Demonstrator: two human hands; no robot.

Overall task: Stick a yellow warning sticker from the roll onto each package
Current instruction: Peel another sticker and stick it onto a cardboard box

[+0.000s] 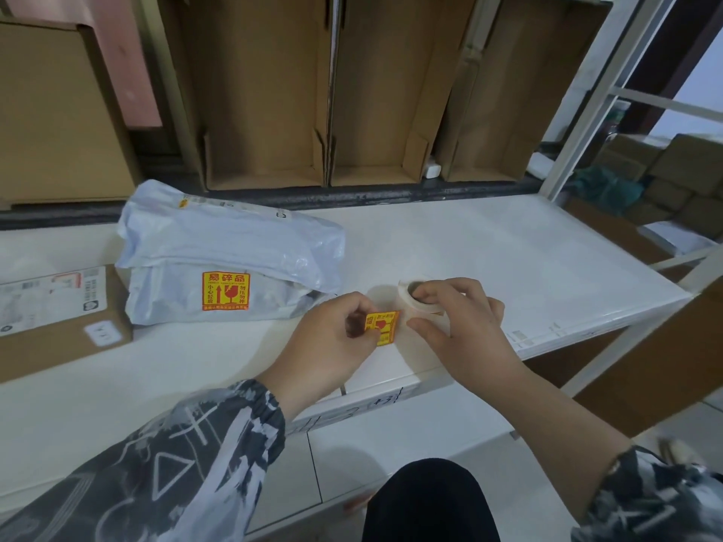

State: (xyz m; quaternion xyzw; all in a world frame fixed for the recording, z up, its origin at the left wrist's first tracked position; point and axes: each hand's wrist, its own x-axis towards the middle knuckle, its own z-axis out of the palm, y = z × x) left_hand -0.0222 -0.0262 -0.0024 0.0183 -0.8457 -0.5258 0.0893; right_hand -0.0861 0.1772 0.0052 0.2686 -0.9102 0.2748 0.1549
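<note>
Left hand: the left hand (pixel 332 330) pinches the near-left edge of a yellow warning sticker (pixel 382 327) between thumb and forefinger, the other fingers curled under

Right hand: the right hand (pixel 457 322) steadies the sticker roll (pixel 416 297) on the white table (pixel 508 260), a fingertip hooked at the core opening and the thumb low against the roll's near side; the fingers are loosely bent, not spread

Sticker: it hangs between the two hands, just beside the roll, printed face up and tilted; whether its far edge is free of the backing strip is too small to tell

Stickered package: the grey plastic mailer (pixel 231 252) lies left of the hands and already carries a yellow sticker (pixel 226 291) on its near face

Unstickered package: the cardboard box (pixel 58 318) sits at the far left, touching or nearly touching the mailer, with white shipping labels on top and no yellow one visible

Key relation: the box lies well to the left of the pinched sticker, beyond the mailer, with its long side running left to right; the left hand is the nearer one and already has the sticker

Judgement: the next move likely carries the sticker leftward past the mailer to bare cardboard on the box, clear of the labels

Risk: the sticker may curl onto the fingertips on the way
</note>
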